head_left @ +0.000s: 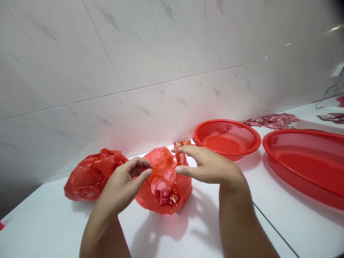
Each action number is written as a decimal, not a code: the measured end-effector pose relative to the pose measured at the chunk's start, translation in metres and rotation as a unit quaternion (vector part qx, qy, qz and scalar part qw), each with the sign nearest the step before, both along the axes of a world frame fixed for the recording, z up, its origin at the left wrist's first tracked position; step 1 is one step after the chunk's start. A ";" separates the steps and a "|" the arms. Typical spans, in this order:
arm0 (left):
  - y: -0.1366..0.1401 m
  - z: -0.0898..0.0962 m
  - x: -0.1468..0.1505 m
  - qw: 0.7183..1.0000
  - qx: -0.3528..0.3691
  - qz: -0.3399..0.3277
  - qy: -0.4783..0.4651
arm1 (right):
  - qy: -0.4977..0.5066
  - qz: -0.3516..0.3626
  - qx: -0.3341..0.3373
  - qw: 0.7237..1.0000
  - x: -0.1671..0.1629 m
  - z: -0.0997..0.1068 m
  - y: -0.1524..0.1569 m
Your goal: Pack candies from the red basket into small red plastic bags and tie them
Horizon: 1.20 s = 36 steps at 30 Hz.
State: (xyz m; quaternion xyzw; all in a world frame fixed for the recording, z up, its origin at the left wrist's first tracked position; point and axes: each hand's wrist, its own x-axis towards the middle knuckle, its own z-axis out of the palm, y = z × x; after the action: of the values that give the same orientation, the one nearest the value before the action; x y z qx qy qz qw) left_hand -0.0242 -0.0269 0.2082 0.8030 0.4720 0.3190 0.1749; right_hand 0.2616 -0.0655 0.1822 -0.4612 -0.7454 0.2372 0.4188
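Observation:
A translucent red plastic bag (163, 172) sits with its mouth up on the white table, between my two hands. Several small red-and-gold wrapped packets (172, 197) show through its front. My left hand (127, 182) is at the bag's left side, fingers curved and thumb a little apart from them, with nothing visible between. At the other side my right hand (205, 163) has a raised strap of the bag between its thumb and fingertips. A second, crumpled red plastic bag (91, 175) lies behind my left hand.
A round red basket (223, 156) stands behind my right hand, and a larger red basket (301, 182) at the right. More packets (185, 143) lie by the tiled wall (166, 100). Patterned red wrappers (276, 121) are spread at the back right. A seam crosses the white table (166, 243).

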 end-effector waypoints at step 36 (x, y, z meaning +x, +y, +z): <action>-0.010 0.000 0.012 0.921 0.241 0.228 -0.203 | 0.369 0.039 0.098 0.923 -0.053 -0.007 0.038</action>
State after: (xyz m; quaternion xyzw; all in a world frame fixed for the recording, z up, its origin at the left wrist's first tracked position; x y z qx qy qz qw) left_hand -0.0121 -0.0364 0.2081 0.6091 0.5059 0.6107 -0.0091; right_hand 0.2090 -0.0273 0.1751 -0.2678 -0.5748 0.3325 0.6981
